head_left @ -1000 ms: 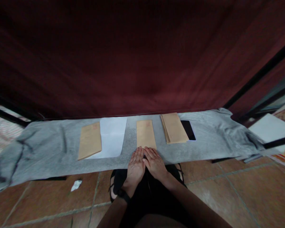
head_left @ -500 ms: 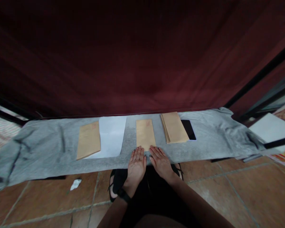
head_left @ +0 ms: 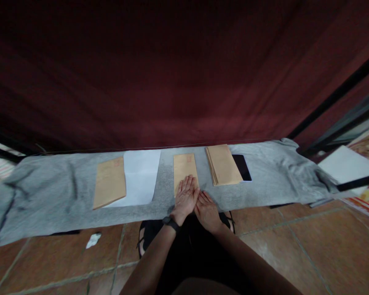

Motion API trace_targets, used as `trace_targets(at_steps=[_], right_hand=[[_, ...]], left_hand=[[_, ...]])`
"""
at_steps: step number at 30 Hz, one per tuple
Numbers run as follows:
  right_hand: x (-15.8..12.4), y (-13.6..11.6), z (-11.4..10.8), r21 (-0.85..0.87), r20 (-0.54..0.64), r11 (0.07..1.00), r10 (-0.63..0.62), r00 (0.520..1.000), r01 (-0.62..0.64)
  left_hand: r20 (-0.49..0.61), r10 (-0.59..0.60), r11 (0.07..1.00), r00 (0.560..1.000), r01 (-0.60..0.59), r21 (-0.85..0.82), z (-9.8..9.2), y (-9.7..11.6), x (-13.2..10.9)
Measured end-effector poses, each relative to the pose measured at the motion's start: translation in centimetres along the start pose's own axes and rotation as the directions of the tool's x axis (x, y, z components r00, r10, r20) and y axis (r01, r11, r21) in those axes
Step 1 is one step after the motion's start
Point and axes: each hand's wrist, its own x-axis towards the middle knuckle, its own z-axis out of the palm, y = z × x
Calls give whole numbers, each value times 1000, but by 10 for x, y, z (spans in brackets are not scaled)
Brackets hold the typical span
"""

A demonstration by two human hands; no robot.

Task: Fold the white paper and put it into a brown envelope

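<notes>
My left hand (head_left: 186, 198) lies flat with fingers stretched out on the near half of a single brown envelope (head_left: 185, 166) in the middle of the grey cloth (head_left: 49, 190). My right hand (head_left: 208, 209) rests open just right of it, fingertips at the envelope's near right corner. A stack of brown envelopes (head_left: 223, 164) lies right of the single one. Another brown envelope (head_left: 110, 182) lies to the left, overlapping a white sheet (head_left: 140, 176).
A black tablet or phone (head_left: 242, 167) peeks out beside the stack. A dark red curtain (head_left: 172, 82) hangs behind. Terracotta floor tiles (head_left: 295, 246) with a crumpled white scrap (head_left: 92, 240) lie in front. A white board (head_left: 344, 165) sits far right.
My left hand has slid forward onto the middle envelope. My right hand moved a little left, close beside it. The view shifted slightly left.
</notes>
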Motion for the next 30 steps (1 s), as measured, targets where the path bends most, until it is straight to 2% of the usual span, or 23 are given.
trace_targets(at_steps=[3, 12, 22, 30], right_hand=[[2, -1, -2, 18, -7, 1000, 11, 1000, -11], [5, -5, -5, -7, -7, 1000, 30, 1000, -30], [6, -4, -6, 12, 17, 999, 29, 999, -30], [6, -4, -7, 10, 10, 1000, 21, 1000, -21]], left_hand=[[5, -30, 999, 1000, 30, 37, 0, -4, 8], [-107, -62, 996, 992, 68, 56, 6, -18, 23], [-146, -124, 986, 981, 139, 97, -2, -38, 27], [-229, -202, 974, 952, 220, 52, -8, -48, 21]])
